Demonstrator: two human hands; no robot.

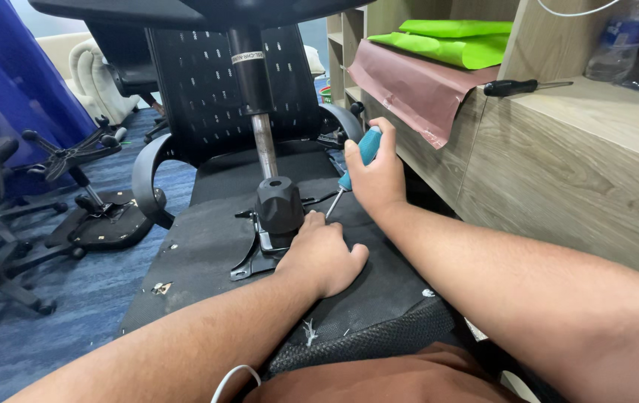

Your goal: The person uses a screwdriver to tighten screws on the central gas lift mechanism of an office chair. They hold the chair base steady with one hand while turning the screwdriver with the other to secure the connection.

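An office chair lies upside down before me, its black seat underside facing up. A black mechanism housing with a metal gas cylinder rises from a black bracket plate on the seat. My right hand grips a screwdriver with a teal handle; its tip points down at the plate beside the housing. My left hand rests on the seat bottom, fingers pressed against the bracket just below the screwdriver tip. The chair's mesh backrest stands behind.
A wooden shelf unit runs along the right, bearing a black-handled screwdriver, a plastic bottle, brown sheet and green sheets. Other chair parts and a star base lie on the blue carpet at left. A white cable hangs near my chest.
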